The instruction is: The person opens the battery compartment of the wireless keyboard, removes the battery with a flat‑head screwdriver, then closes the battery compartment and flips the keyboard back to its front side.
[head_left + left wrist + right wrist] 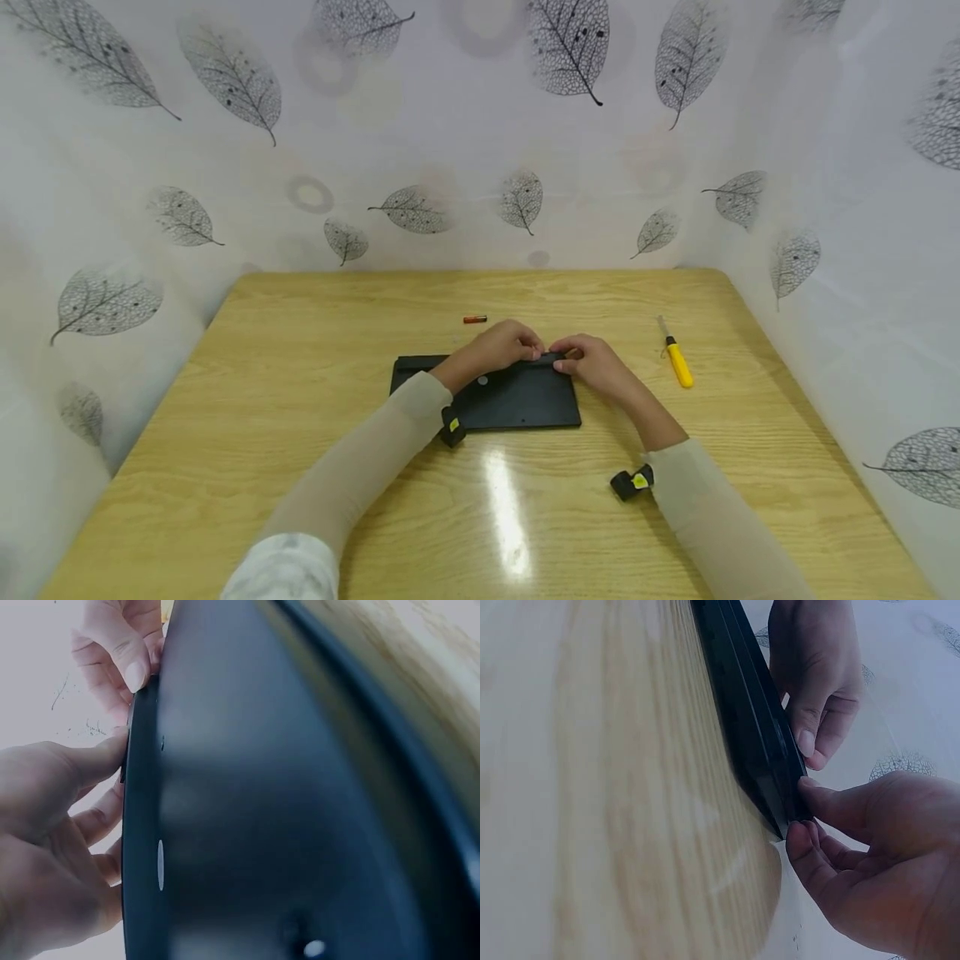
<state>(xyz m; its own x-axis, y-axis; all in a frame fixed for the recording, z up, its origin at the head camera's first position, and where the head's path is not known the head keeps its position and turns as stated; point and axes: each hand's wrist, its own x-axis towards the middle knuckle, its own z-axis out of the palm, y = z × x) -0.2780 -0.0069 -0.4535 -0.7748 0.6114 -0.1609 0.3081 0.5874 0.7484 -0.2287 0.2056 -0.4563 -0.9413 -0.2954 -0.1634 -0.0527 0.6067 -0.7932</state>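
A black keyboard [517, 404] lies with its flat underside up in the middle of the table. My left hand [501, 348] reaches across it and holds the far edge right of centre, thumb against the rim in the left wrist view. Close beside it, my right hand [596, 367] pinches the far right corner. In the right wrist view the right thumb and fingers [832, 862] grip this corner, a little below the left thumb [806, 739]. Whatever lies between the two hands' fingertips is too small to tell.
A red and black battery [475, 319] lies beyond the keyboard on the wooden table [225, 467]. To the right is a screwdriver [680, 364] with a yellow handle, its shaft pointing away. Leaf-patterned cloth [450, 150] hangs round the back and sides.
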